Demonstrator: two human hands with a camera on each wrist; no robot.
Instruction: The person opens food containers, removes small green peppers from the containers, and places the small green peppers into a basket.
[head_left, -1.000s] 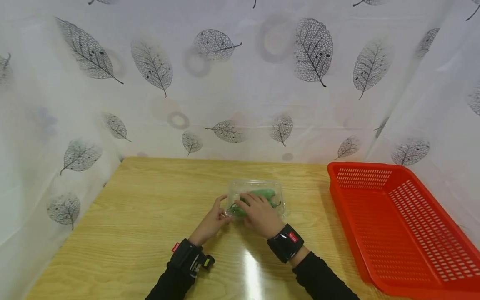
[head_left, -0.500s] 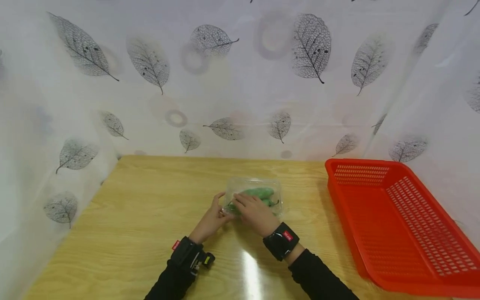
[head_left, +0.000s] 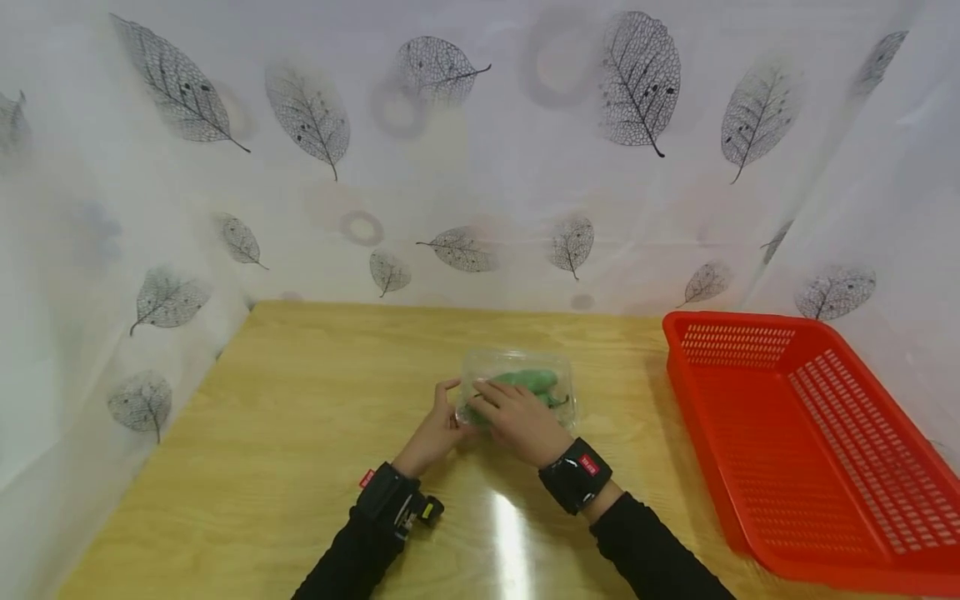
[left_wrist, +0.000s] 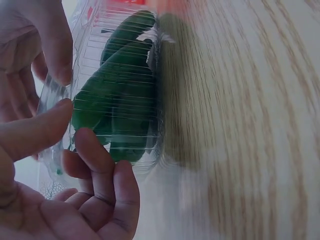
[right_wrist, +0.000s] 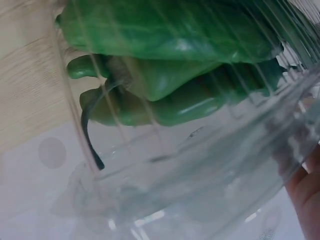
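A clear plastic clamshell box (head_left: 558,367) with green peppers (head_left: 536,381) inside lies on the table. Its ribbed side stands out in the left wrist view, the peppers (left_wrist: 120,85) dark behind it. My left hand (head_left: 437,433) pinches the box's near left corner, thumb on the rim and fingers bent below it. Across the top lies my right hand (head_left: 525,423), its fingers bent over the lid while the thumb meets the near rim. That hand covers part of the peppers. From the right wrist, several peppers (right_wrist: 165,30) show through the plastic, one with a long dark stem.
A large red plastic basket (head_left: 731,433) with slotted walls stands on the right of the wooden table (head_left: 315,392). White sheeting (head_left: 450,167) printed with leaves hangs behind the table and down its left side.
My right hand has slid slightly left over the lid, showing more of the peppers on the right. My left hand stays at the box's corner. The head view has shifted a little.
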